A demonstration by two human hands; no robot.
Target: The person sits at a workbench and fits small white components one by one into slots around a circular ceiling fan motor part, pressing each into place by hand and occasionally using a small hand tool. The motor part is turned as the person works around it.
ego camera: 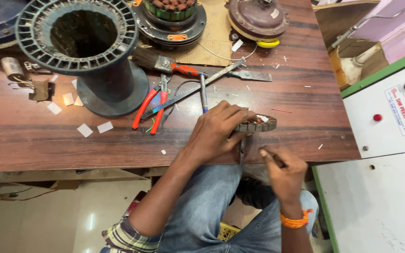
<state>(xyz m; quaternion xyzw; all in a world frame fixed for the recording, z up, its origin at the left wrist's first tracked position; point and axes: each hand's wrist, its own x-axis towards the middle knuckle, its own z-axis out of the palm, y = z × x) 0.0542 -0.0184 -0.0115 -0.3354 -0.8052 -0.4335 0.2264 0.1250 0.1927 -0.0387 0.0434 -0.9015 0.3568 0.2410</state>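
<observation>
My left hand (219,129) grips a round grey slotted motor stator (258,124), holding it upright on its edge at the front of the wooden workbench (33,136). White slips show in its slots on top. My right hand (284,173), with an orange thread at the wrist, pinches a thin dark tool (272,157) just below the stator, over my lap.
A large dark empty spool (87,51) stands at the back left. Red-handled pliers (153,105), a hacksaw blade (193,86), a pen and a brush (162,63) lie mid-table. Motor housings (258,18) sit at the back. A white press machine with coloured buttons (390,117) stands right.
</observation>
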